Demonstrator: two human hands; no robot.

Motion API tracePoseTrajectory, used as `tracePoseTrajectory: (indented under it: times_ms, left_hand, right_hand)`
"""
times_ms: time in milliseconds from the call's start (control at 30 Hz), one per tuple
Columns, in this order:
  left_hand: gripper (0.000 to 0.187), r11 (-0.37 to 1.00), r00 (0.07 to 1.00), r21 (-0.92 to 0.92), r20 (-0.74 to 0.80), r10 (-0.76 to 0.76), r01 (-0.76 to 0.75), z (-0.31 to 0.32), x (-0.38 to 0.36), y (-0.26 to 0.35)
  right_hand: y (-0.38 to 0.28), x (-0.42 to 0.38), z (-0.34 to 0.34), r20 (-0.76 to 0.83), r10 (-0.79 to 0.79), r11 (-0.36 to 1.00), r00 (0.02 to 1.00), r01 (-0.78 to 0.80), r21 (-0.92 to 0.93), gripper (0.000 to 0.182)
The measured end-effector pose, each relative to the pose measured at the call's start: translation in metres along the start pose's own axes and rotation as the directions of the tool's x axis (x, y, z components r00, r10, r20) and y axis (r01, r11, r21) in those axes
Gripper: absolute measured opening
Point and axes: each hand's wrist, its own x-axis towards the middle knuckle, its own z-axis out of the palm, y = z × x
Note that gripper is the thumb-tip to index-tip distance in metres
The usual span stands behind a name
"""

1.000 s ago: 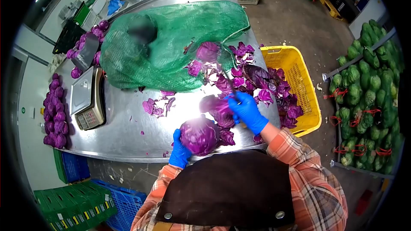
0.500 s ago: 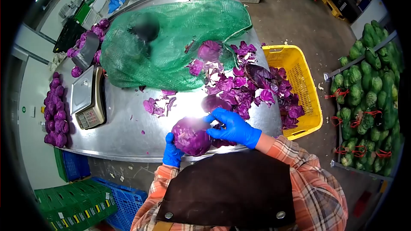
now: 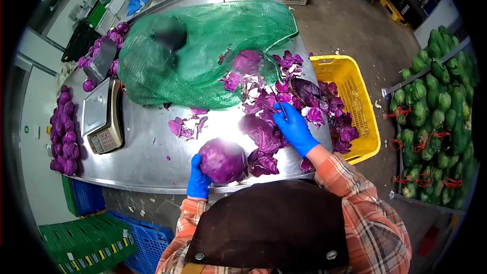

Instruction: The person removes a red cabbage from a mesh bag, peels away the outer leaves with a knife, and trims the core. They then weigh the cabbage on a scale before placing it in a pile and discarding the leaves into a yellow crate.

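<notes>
Purple cabbage (image 3: 222,162) sits held by the cupped left hand (image 3: 199,178) on the steel tabletop (image 3: 147,165); the right hand (image 3: 296,128) grips a slim dark tool (image 3: 282,110) near loose leaves (image 3: 266,138).

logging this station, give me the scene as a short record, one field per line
left hand: blue-gloved, against a large purple cabbage
right hand: blue-gloved, holding a slim dark tool
worktop: metal table
loose leaves: purple, between the hands and beyond
far side: green mesh bag
left side: scale
right side: yellow crate, purple leaves inside
</notes>
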Motion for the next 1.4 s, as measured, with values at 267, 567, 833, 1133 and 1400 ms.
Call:
tracePoseTrajectory:
  times_ms: [267, 567, 833, 1133, 1400]
  left_hand:
    - [0.109, 0.328, 0.948, 0.93, 0.055, 0.314, -0.163, 0.068, 0.019, -0.005]
    - [0.114, 0.543, 0.947, 0.829, -0.05, 0.316, -0.137, 0.104, 0.054, -0.014]
    - [0.115, 0.596, 0.954, 0.803, -0.155, 0.258, -0.031, 0.133, 0.06, -0.001]
    - [0.111, 0.083, 0.876, 0.991, 0.054, 0.479, -0.107, 0.109, 0.047, -0.04]
    - [0.113, 0.322, 0.893, 0.946, -0.114, 0.436, -0.036, 0.104, 0.044, -0.035]
  right_hand:
    - [-0.016, -0.027, 0.03, 0.421, 0.307, 0.883, 0.853, -0.421, 0.208, 0.052]
    - [-0.018, -0.014, 0.002, 0.365, -0.077, 0.957, 0.928, 0.172, -0.235, 0.065]
    - [-0.036, 0.001, 0.004, 0.412, -0.006, 0.826, 0.911, 0.236, -0.512, 0.061]
    - [0.052, 0.068, -0.006, 0.231, 0.12, 0.937, 0.966, -0.034, -0.348, 0.042]
    - [-0.001, -0.021, 0.014, 0.275, 0.057, 0.998, 0.96, -0.062, 0.01, 0.075]
